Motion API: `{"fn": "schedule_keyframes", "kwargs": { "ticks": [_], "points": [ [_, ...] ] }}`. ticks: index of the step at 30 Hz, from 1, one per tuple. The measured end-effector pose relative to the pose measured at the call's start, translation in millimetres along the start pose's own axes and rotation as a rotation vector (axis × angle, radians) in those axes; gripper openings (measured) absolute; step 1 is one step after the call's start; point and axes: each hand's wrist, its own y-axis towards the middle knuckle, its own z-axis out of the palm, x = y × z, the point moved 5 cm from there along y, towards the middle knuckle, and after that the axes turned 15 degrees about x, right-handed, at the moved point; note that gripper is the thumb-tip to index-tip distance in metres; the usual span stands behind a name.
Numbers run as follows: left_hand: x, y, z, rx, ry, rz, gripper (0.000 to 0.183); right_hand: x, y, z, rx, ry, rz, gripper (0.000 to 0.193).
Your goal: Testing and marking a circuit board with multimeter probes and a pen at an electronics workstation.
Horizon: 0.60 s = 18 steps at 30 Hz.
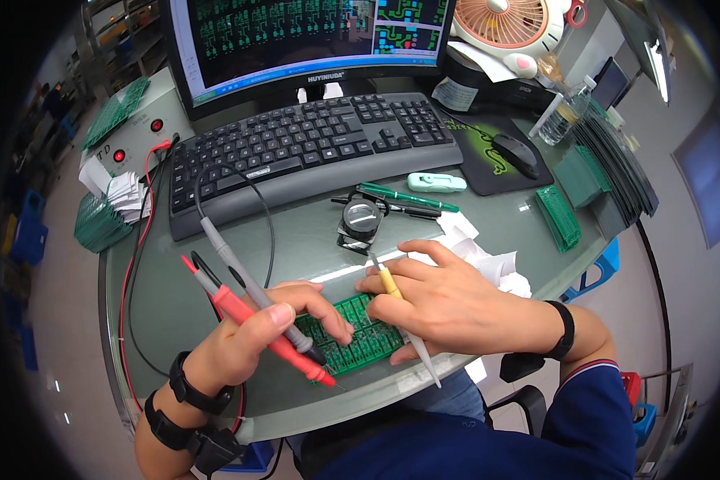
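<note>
A green circuit board panel (pixel 368 344) lies on the desk near its front edge, partly covered by both hands. My left hand (pixel 256 332) is closed round two test probes, a red one (pixel 244 308) and a grey-and-black one (pixel 244 268), whose dark ends cross over the board's left side. Its fingertips rest on the board. My right hand (pixel 456 312) lies across the board's right part, its fingers touching the far and near edges. Held between its fingers is a slim craft knife (pixel 388 282) with a yellow grip and white tapered handle, the pointed end facing away from me.
Beyond the board stand a magnifier loupe (pixel 362 218), pens (pixel 408 197) and crumpled white paper (pixel 488 260). A keyboard (pixel 312 144), monitor (pixel 296 40) and mouse (pixel 515 154) fill the back. Green boards (pixel 558 218) sit at right; a tester box (pixel 140 128) with leads at left.
</note>
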Motion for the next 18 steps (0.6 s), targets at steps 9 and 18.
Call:
{"fn": "schedule_keyframes", "kwargs": {
  "ticks": [9,18],
  "points": [
    [-6,-8,0,-0.070,0.159,-0.147,0.045,8,12,-25,-0.200,-0.047,-0.029,0.049],
    [2,-11,4,-0.254,0.229,-0.129,0.044,-5,58,-35,-0.185,0.869,-0.146,0.033]
  ]
}}
